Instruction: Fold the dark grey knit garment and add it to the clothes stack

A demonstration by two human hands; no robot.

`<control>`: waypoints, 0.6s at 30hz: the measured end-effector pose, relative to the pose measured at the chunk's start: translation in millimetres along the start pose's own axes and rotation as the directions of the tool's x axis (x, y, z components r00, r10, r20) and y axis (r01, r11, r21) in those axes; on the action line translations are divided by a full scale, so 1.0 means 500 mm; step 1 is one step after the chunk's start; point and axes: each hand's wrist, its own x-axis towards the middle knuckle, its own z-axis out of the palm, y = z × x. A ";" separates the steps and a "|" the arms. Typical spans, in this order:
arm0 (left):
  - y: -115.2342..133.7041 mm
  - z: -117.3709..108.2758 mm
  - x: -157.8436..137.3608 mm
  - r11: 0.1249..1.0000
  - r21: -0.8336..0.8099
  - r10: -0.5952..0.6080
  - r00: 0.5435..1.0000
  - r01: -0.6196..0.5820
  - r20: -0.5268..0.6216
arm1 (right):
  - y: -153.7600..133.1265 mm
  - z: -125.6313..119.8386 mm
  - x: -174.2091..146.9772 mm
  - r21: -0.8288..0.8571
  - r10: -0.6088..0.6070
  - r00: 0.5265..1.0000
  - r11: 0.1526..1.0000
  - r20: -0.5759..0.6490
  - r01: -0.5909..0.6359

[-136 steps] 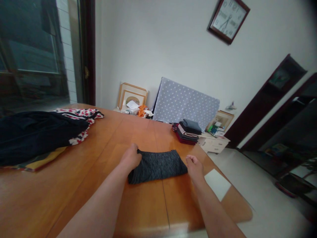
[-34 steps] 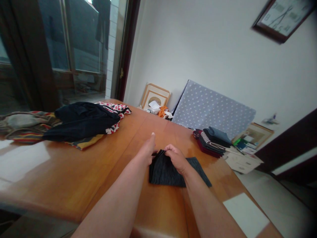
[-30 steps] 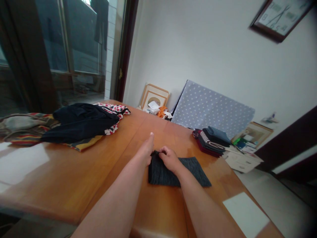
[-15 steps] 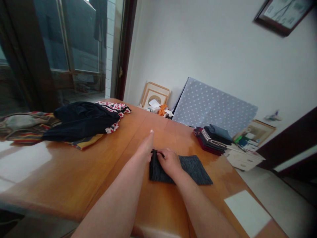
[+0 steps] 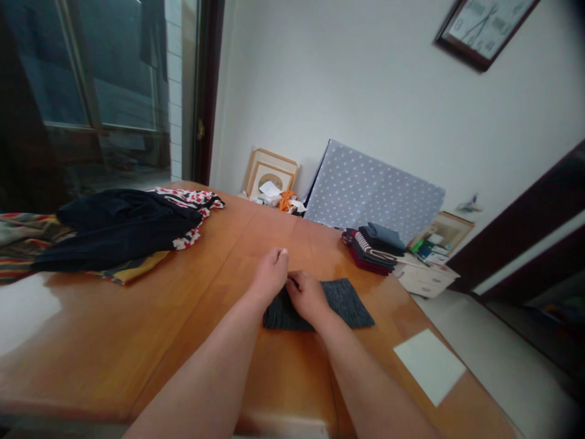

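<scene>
A dark grey, streaky-knit garment, folded into a flat rectangle, lies on the wooden table. Over its upper left corner, my left hand is closed with the thumb on top; what its fingers hold, if anything, is hidden. Right beside it, my right hand rests across the garment, fingers curled and pinching at the far edge of the cloth. The two hands nearly meet. The cloth beneath them is partly covered by fingers and wrists.
To the left is a loose heap of clothes with a navy garment on top. A stack of folded clothes sits at the table's far right edge. A white square sheet lies near right. Beyond stands a polka-dot cloth cover.
My left hand's fingers have curled closed from a straighter, thumb-up pose. My right hand stays on the garment. The whole view has shifted, moving things slightly leftward.
</scene>
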 end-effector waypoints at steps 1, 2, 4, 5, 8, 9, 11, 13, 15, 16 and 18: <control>-0.006 0.004 -0.006 0.988 0.102 0.109 0.993 -0.112 0.039 | 0.015 -0.010 -0.007 -0.003 0.032 0.999 0.999 -0.032 -0.032; -0.012 0.008 -0.013 0.958 0.185 0.204 0.974 -0.219 0.094 | 0.033 -0.021 -0.016 -0.014 0.066 0.996 0.998 -0.065 -0.067; -0.022 0.016 -0.027 0.889 0.294 0.303 0.932 -0.352 0.200 | 0.073 -0.044 -0.035 -0.051 0.121 0.985 0.990 -0.126 -0.129; -0.026 0.019 -0.034 0.854 0.347 0.313 0.915 -0.389 0.256 | 0.095 -0.055 -0.045 -0.073 0.145 0.978 0.985 -0.148 -0.157; -0.038 0.027 -0.050 0.673 0.545 0.276 0.854 -0.500 0.441 | 0.158 -0.079 -0.071 -0.147 0.222 0.966 0.959 -0.135 -0.242; -0.042 0.028 -0.053 0.596 0.601 0.246 0.834 -0.532 0.494 | 0.176 -0.083 -0.078 -0.176 0.257 0.960 0.946 -0.109 -0.273; -0.052 0.029 -0.056 0.467 0.684 0.163 0.815 -0.560 0.555 | 0.208 -0.086 -0.091 -0.236 0.334 0.942 0.912 -0.045 -0.335; -0.062 0.028 -0.055 0.383 0.741 0.071 0.818 -0.551 0.571 | 0.231 -0.084 -0.100 -0.288 0.400 0.916 0.880 0.022 -0.377; -0.070 0.027 -0.054 0.330 0.772 0.010 0.820 -0.543 0.572 | 0.247 -0.081 -0.107 -0.317 0.441 0.895 0.861 0.072 -0.398; -0.074 0.026 -0.053 0.313 0.780 -0.007 0.820 -0.541 0.572 | 0.252 -0.079 -0.110 -0.324 0.450 0.889 0.856 0.086 -0.402; -0.078 0.025 -0.052 0.291 0.789 -0.032 0.818 -0.542 0.574 | 0.258 -0.078 -0.114 -0.328 0.459 0.882 0.853 0.103 -0.406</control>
